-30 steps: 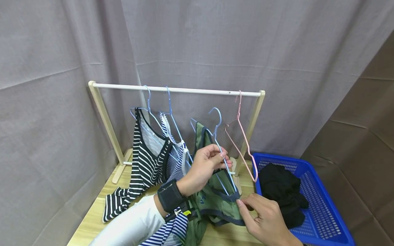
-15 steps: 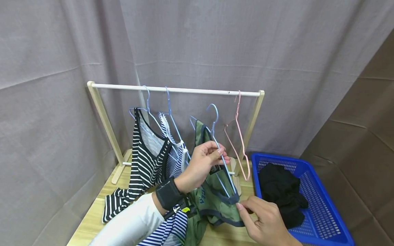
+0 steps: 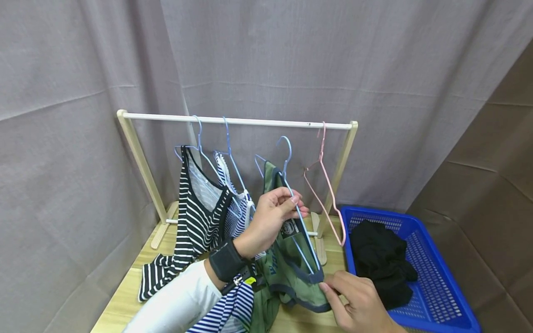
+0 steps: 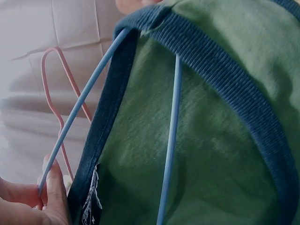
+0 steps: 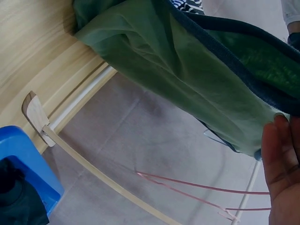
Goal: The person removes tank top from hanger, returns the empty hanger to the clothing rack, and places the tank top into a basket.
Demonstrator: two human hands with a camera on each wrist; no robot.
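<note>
In the head view a green sleeveless top (image 3: pixel 276 270) with navy trim is partly on a light blue hanger (image 3: pixel 287 152), whose hook stands free below the rail. My left hand (image 3: pixel 266 222) pinches the hanger's right arm between thumb and fingers. At the top's right shoulder, my right hand (image 3: pixel 358 300) pinches the navy-edged cloth just beyond the hanger's end. The left wrist view shows the blue hanger wire (image 4: pixel 171 140) running under the ribbed navy trim (image 4: pixel 220 79). Seen from the right wrist, the green cloth (image 5: pixel 154 65) stretches towards the right hand (image 5: pixel 283 159).
A white rail (image 3: pixel 258 122) on wooden posts carries a black-and-white striped top (image 3: pixel 191 222), a blue-and-white striped top (image 3: pixel 237 226) and a bare pink hanger (image 3: pixel 329 180). At right stands a blue basket (image 3: pixel 441 277) with black cloth (image 3: pixel 379 263) inside.
The blue hanger's hook has risen slightly and shifted left along with my left hand. The top's right shoulder and my right hand have moved slightly down. The pink hanger swings a little.
</note>
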